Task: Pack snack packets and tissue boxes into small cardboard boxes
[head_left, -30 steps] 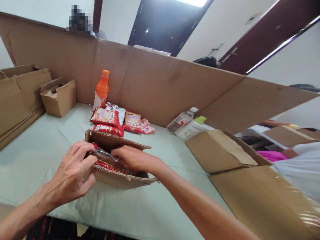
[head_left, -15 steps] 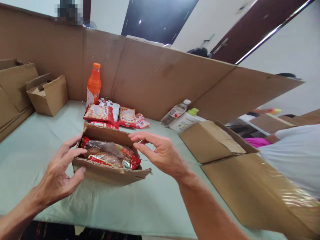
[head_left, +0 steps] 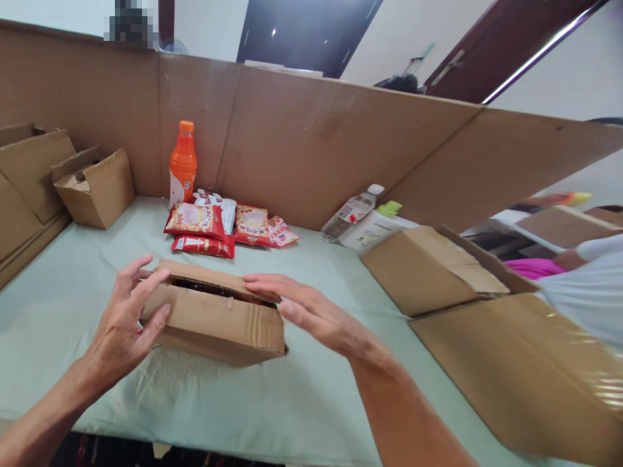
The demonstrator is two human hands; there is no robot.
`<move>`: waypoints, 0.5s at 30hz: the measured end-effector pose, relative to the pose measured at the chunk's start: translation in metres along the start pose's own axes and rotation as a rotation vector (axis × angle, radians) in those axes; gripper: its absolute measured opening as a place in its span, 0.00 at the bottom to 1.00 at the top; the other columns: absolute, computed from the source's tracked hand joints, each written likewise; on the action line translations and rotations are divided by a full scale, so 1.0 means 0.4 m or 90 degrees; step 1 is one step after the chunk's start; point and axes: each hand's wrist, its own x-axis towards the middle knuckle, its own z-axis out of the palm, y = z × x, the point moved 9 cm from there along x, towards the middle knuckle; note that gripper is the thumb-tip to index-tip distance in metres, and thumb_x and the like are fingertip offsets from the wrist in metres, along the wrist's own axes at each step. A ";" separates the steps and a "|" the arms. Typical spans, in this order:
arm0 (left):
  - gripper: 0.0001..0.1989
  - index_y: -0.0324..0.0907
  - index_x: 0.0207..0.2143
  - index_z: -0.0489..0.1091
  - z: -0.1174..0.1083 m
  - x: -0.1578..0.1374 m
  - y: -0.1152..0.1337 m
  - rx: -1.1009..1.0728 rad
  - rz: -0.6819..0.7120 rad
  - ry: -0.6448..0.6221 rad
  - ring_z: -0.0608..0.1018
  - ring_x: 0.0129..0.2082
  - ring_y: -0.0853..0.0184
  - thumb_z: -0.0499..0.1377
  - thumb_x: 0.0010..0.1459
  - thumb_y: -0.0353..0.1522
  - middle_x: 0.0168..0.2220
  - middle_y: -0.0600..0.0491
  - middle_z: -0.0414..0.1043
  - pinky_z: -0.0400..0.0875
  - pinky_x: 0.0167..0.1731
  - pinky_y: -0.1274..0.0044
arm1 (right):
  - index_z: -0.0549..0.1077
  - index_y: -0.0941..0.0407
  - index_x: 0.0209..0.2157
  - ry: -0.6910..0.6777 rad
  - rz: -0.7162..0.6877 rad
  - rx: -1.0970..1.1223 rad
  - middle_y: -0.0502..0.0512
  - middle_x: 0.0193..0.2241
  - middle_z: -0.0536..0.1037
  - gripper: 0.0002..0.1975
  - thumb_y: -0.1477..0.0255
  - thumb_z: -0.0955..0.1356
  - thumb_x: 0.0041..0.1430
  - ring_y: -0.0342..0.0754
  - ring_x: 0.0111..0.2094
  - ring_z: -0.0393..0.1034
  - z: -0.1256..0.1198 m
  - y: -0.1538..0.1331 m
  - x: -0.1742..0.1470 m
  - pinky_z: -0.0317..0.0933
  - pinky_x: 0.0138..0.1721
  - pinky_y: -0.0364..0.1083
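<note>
A small cardboard box (head_left: 214, 318) stands on the pale green cloth in front of me, its two long top flaps folded inward with a dark gap between them. What lies inside is nearly all hidden by the flaps. My left hand (head_left: 131, 311) is at the box's left end, fingers spread, fingertips and thumb at the edges of the flaps. On the right, my right hand (head_left: 306, 311) reaches over the other end with outstretched fingers, the fingertips at the far flap. Neither hand grips anything.
Behind the box lie several red snack packets (head_left: 195, 220) and an upright orange drink bottle (head_left: 183, 165). A clear bottle (head_left: 353, 213) and a white bottle (head_left: 372, 227) lean at the cardboard partition (head_left: 311, 143). Cardboard boxes (head_left: 428, 272) stand right and left (head_left: 95, 188). Another person's sleeve (head_left: 579, 292) shows far right.
The box's long flaps have come inward over the red-and-clear wrapped packages, which were visible before. Both hands have stayed at the box's ends. The view has shifted slightly.
</note>
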 end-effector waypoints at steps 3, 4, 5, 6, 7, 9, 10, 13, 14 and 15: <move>0.19 0.47 0.62 0.69 0.020 0.003 -0.003 0.004 0.031 -0.030 0.71 0.65 0.50 0.55 0.71 0.29 0.70 0.41 0.59 0.76 0.59 0.55 | 0.68 0.49 0.69 -0.017 -0.006 -0.098 0.63 0.72 0.64 0.35 0.46 0.67 0.67 0.62 0.73 0.56 0.041 0.013 -0.050 0.55 0.70 0.66; 0.18 0.46 0.60 0.71 0.030 0.003 -0.003 -0.005 0.047 -0.052 0.70 0.66 0.50 0.53 0.72 0.28 0.68 0.42 0.64 0.75 0.60 0.55 | 0.65 0.49 0.71 -0.011 -0.006 -0.140 0.64 0.73 0.61 0.38 0.46 0.68 0.66 0.63 0.74 0.53 0.053 0.016 -0.060 0.54 0.70 0.67; 0.17 0.45 0.58 0.72 0.040 0.003 -0.003 -0.015 0.061 -0.073 0.71 0.65 0.51 0.53 0.72 0.28 0.64 0.43 0.70 0.74 0.61 0.56 | 0.63 0.50 0.72 -0.007 -0.011 -0.178 0.65 0.73 0.60 0.40 0.46 0.69 0.65 0.64 0.75 0.50 0.065 0.017 -0.067 0.53 0.70 0.68; 0.16 0.44 0.57 0.73 0.048 0.003 -0.005 -0.022 0.071 -0.089 0.72 0.65 0.52 0.52 0.72 0.28 0.61 0.44 0.74 0.74 0.61 0.57 | 0.62 0.51 0.72 -0.006 -0.019 -0.212 0.65 0.74 0.59 0.41 0.46 0.69 0.65 0.65 0.75 0.49 0.076 0.014 -0.070 0.52 0.70 0.68; 0.16 0.44 0.56 0.74 0.053 0.003 -0.008 -0.024 0.075 -0.095 0.72 0.65 0.53 0.52 0.72 0.28 0.59 0.45 0.76 0.74 0.62 0.59 | 0.62 0.51 0.73 -0.009 -0.029 -0.239 0.66 0.73 0.59 0.41 0.46 0.68 0.66 0.65 0.75 0.49 0.085 0.012 -0.071 0.52 0.70 0.69; 0.16 0.42 0.54 0.75 0.054 0.006 -0.016 -0.020 0.073 -0.087 0.72 0.64 0.53 0.51 0.72 0.29 0.58 0.45 0.77 0.74 0.61 0.60 | 0.63 0.53 0.72 -0.018 -0.046 -0.279 0.67 0.73 0.60 0.40 0.48 0.68 0.67 0.66 0.75 0.50 0.094 0.005 -0.065 0.53 0.70 0.69; 0.16 0.42 0.53 0.76 0.054 0.007 -0.020 -0.018 0.072 -0.082 0.73 0.64 0.53 0.51 0.72 0.29 0.58 0.45 0.77 0.74 0.61 0.59 | 0.63 0.54 0.71 -0.023 -0.054 -0.291 0.68 0.73 0.61 0.39 0.48 0.67 0.67 0.66 0.74 0.50 0.094 0.002 -0.060 0.53 0.70 0.69; 0.16 0.43 0.52 0.76 0.055 0.011 -0.032 -0.017 0.077 -0.079 0.73 0.63 0.52 0.51 0.72 0.30 0.57 0.46 0.78 0.75 0.60 0.58 | 0.64 0.58 0.71 -0.039 -0.064 -0.297 0.71 0.72 0.61 0.43 0.45 0.68 0.65 0.67 0.74 0.50 0.091 -0.007 -0.044 0.52 0.70 0.69; 0.16 0.44 0.53 0.76 0.056 0.012 -0.036 -0.016 0.083 -0.082 0.73 0.63 0.52 0.51 0.72 0.30 0.57 0.46 0.78 0.74 0.60 0.58 | 0.63 0.57 0.71 -0.046 -0.062 -0.295 0.72 0.73 0.59 0.45 0.43 0.69 0.64 0.67 0.74 0.49 0.091 -0.010 -0.039 0.51 0.70 0.69; 0.16 0.45 0.53 0.76 0.056 0.012 -0.040 -0.015 0.092 -0.083 0.74 0.63 0.52 0.51 0.72 0.30 0.57 0.47 0.77 0.74 0.60 0.58 | 0.63 0.56 0.72 -0.056 -0.058 -0.294 0.72 0.73 0.57 0.47 0.42 0.70 0.61 0.68 0.75 0.47 0.093 -0.012 -0.033 0.50 0.70 0.69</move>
